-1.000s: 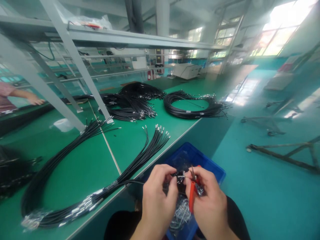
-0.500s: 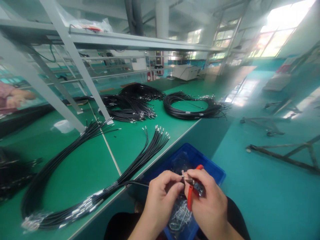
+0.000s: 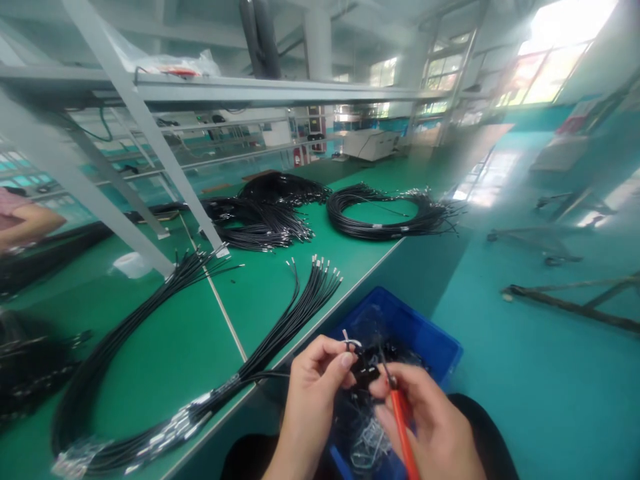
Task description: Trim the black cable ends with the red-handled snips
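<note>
Blue bin [image 3: 444, 345], pale strips [image 3: 369, 443] inside; right hand [image 3: 434, 417] gripping pliers [image 3: 401, 421].

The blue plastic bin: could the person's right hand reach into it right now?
Probably yes: the right hand appears over the blue plastic bin, whose top looks open, though the red-handled metal tool it holds might hinder.

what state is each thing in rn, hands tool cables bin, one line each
Left hand: pinching
Cable end: held, pale strands exposed
Right hand: curled
Red-handled tool: held, blades open or shut unclear
Near cable bundle: curved, ends fanned
Far cable coil: looped, lying flat
Blue bin: open-topped, partly filled
</note>
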A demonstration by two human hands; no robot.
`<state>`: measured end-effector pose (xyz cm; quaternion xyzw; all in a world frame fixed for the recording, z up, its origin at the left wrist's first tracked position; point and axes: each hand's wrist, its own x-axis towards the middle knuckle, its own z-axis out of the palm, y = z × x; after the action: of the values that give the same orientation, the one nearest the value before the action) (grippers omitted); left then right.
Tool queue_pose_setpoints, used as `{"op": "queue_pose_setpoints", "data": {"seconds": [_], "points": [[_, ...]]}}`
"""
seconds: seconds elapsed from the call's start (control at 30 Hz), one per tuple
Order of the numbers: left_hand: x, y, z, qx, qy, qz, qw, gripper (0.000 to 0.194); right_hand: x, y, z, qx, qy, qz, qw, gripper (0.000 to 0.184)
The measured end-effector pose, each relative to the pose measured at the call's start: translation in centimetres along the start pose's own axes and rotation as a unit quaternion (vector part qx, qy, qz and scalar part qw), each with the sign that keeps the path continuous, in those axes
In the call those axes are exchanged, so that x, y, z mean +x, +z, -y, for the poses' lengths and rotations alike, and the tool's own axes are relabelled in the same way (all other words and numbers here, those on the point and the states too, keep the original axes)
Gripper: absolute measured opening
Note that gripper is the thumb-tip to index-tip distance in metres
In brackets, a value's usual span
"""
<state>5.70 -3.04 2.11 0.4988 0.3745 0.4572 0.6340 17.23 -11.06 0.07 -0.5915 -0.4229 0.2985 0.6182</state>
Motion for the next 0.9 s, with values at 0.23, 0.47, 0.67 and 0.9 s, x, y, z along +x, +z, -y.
{"op": "queue_pose_setpoints", "data": {"seconds": [0.23,0.47,0.67,0.9], "points": [[-0.2,0.8,-0.1,0.048,0.041,-0.008,0.998,0.003,0.7,0.1,2.8,0.166,0.3,0.155,0.926,0.036],[-0.3,0.8,0.4,0.167,0.087,0.008,0.982,0.006,1.4,0.1,3.0,0.182,0.299,0.14,0.926,0.038],[-0.3,1.1,0.7,0.185,0.08,0.004,0.98,0.006,1.2,-0.1,2.1,0.192,0.3,0.137,0.924,0.039],[0.0,1.0,0.8,0.195,0.062,-0.001,0.979,0.005,1.0,-1.1,1.1,0.223,0.305,0.169,0.91,0.044]]}}
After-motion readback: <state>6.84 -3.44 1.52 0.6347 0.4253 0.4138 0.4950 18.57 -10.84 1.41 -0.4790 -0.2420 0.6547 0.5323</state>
